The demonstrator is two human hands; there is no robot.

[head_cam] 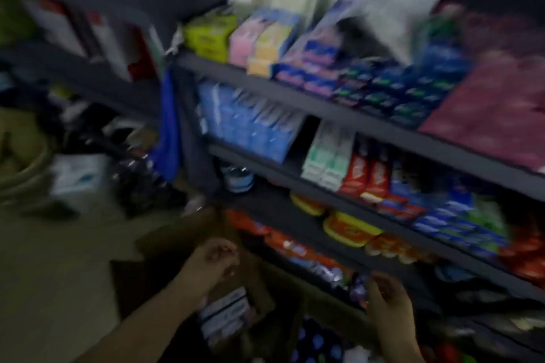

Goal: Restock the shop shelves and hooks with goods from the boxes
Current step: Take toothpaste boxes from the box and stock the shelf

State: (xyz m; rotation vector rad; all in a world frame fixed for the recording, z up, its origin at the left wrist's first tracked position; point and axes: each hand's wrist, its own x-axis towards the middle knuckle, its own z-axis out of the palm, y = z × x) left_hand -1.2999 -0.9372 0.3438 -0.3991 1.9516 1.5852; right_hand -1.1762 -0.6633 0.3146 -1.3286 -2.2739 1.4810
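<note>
The head view is badly blurred. Both bare hands hang low in front of dark grey shelves (324, 106) that run up to the right. The left hand (213, 259) hovers over an open cardboard box (165, 242) on the floor; its fingers (227, 250) are loosely curled and seem to hold nothing, though the blur leaves this unsure. Inside that box, under the left wrist, lie pale packets with dark stripes (224, 315). The right hand (386, 300) is raised just before the lowest shelf edge, fingers (373, 289) bent inward; whether they pinch anything I cannot tell.

The top shelf carries a yellow-green pack (211, 35), pink and yellow cartons (259, 44), blue boxes (318, 68), dark blue-green packets (407, 94) and a purple bundle (498, 115). The next shelf holds light blue packs (250, 130), pale green cartons (330, 156), and red boxes (365, 177). Below stand yellow-lidded tubs (348, 227) and orange wrappers (283, 242).

At bottom centre, a dark container holds something with blue dots (318, 345).
</note>
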